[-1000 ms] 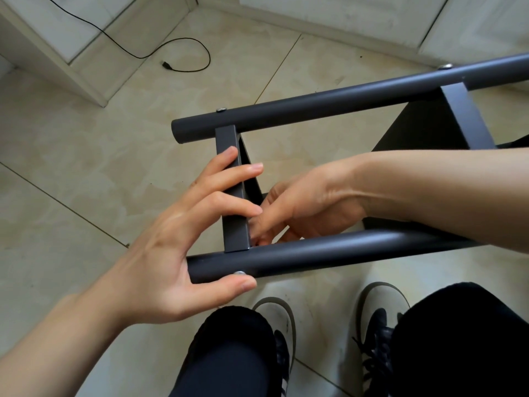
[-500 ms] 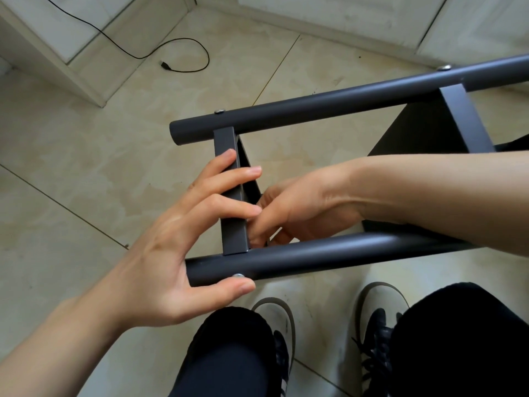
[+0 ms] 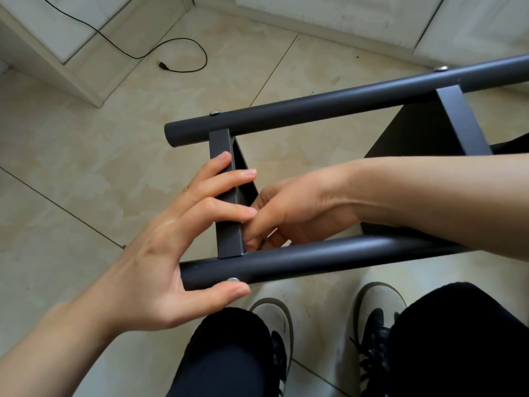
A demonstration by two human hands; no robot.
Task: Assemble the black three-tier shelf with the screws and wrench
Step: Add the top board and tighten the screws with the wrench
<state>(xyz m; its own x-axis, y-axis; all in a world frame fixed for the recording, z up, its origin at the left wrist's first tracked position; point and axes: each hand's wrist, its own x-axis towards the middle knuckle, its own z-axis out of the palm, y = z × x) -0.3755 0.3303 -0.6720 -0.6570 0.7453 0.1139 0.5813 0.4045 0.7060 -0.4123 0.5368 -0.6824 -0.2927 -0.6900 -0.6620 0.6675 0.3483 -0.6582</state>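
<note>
Between the two tubes, at the near corner of the frame, our left hand (image 3: 160,253) has its fingers (image 3: 226,181) spread and nearly straight: they lie across the flat crossbar (image 3: 229,224), and the thumb presses under the near tube (image 3: 315,260), just beside the screw head (image 3: 232,279) there. It steadies the frame and pinches nothing.

Our right hand (image 3: 300,213) reaches in from the right, behind the crossbar. Its fingers are curled down into the corner where the crossbar meets the near tube, but their tips are hidden, so we cannot tell whether they pinch a screw, a nut or the wrench, or only feel the joint.

Around the hands, the black shelf (image 3: 423,130) lies on its side over the tiled floor (image 3: 86,167), in front of our knees and shoes. The far tube (image 3: 343,103) carries two screw heads, one above the crossbar (image 3: 214,112) and one further right (image 3: 440,69) above a second crossbar (image 3: 461,121). A black cable (image 3: 183,53) lies on the floor near the wall.

We judge the task to be well advanced: the tubes, two crossbars and a dark panel are already joined, and three screws sit in place. The near corner joint is probably being fastened or checked now. How many tiers are mounted we cannot see, because the frame runs out of view, and no wrench shows.
</note>
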